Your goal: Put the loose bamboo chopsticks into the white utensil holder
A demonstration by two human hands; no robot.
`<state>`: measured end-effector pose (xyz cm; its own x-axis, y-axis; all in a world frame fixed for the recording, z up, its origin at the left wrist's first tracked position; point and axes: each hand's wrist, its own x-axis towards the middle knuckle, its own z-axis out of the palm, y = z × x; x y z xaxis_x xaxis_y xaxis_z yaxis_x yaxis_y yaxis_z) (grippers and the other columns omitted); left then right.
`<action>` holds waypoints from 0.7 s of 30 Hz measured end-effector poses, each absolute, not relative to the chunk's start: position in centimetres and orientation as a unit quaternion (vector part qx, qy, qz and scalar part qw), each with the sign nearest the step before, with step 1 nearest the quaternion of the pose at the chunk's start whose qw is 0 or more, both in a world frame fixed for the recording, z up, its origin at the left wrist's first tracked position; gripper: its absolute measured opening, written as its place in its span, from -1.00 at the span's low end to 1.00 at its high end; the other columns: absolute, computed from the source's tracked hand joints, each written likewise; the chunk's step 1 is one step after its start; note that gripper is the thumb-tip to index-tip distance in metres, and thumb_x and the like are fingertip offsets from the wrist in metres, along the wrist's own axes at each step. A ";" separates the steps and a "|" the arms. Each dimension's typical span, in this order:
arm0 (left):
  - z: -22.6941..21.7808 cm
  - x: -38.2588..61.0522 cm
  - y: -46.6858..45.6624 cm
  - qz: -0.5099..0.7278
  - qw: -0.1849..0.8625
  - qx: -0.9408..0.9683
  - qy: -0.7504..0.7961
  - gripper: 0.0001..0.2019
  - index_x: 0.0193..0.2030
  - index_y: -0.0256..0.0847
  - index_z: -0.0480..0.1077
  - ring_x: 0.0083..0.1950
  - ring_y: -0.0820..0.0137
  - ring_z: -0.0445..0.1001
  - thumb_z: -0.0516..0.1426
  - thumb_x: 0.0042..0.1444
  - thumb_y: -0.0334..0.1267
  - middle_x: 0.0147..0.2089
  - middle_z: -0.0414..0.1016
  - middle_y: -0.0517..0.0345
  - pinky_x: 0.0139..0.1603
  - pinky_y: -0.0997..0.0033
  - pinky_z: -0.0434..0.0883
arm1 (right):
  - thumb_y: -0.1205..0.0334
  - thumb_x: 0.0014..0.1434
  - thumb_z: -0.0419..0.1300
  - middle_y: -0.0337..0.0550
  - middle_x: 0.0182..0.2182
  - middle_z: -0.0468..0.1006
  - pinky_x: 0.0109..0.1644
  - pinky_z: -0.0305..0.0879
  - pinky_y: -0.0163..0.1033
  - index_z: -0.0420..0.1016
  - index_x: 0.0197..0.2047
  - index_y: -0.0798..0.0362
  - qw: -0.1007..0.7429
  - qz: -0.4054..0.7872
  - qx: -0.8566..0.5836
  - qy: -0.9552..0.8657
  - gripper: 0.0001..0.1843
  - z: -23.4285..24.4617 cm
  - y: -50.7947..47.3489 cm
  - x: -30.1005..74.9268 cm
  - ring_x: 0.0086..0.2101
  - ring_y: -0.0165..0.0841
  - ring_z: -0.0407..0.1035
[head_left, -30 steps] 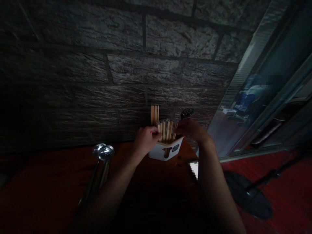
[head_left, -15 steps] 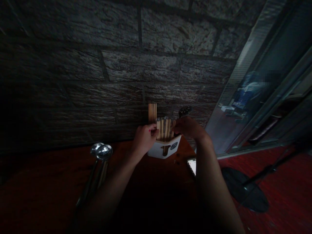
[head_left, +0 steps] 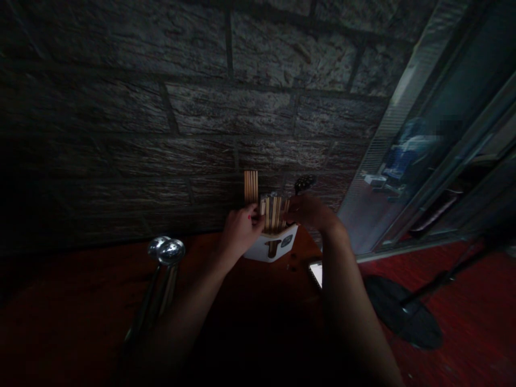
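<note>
Flanking chopsticks (head_left: 276, 214), both hands (head_left: 241, 228) (head_left: 312, 213) curled

Forearms (head_left: 207, 279) extended, left hand (head_left: 241, 228) and right hand (head_left: 312, 212) close together, fingers (head_left: 257, 221) curled

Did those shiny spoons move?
No, judged by the back edge of the table, the shiny spoons lie in the same spot; just the view shifted.

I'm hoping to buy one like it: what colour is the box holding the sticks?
The box is white; the head view shows it best.
</note>
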<state>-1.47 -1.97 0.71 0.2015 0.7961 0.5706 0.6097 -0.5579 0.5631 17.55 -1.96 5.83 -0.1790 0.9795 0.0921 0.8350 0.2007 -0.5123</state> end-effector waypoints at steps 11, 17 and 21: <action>0.6 -1.4 -1.7 0.461 0.131 0.755 0.447 -0.85 -0.22 -0.22 0.53 -0.30 0.28 0.64 0.14 0.11 -0.36 -0.27 0.66 0.01 -0.28 0.36 0.56 | 0.22 0.11 0.20 -0.10 -0.51 0.62 -0.48 0.25 -0.41 0.47 -0.49 0.09 0.230 0.169 -0.614 -0.736 -0.82 5.0 -1.1 18.0 -0.48 -0.38 0.50; 1.4 -1.5 -2.5 0.449 0.125 0.756 0.459 -0.84 -0.30 -0.23 0.53 -0.30 0.26 0.63 0.11 0.11 -0.39 -0.28 0.66 -0.02 -0.27 0.35 0.54 | 0.27 0.10 0.19 -0.10 -0.50 0.63 -0.48 0.24 -0.42 0.49 -0.46 0.10 0.229 0.174 -0.617 -0.732 -0.86 5.7 -1.7 17.6 -0.50 -0.39 0.49; 1.5 -1.6 -2.6 0.447 0.094 0.764 0.456 -0.83 -0.31 -0.22 0.53 -0.35 0.28 0.62 0.09 0.11 -0.40 -0.34 0.65 0.02 -0.30 0.34 0.52 | 0.27 0.11 0.19 -0.08 -0.48 0.63 -0.47 0.26 -0.41 0.51 -0.47 0.11 0.237 0.185 -0.615 -0.729 -0.84 5.8 -1.9 17.6 -0.47 -0.39 0.50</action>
<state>-1.59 -2.60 1.45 0.1853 0.7809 0.5966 0.6124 -0.5665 0.5514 17.65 -1.90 5.79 -0.1310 0.9843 0.1181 0.8094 0.1750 -0.5606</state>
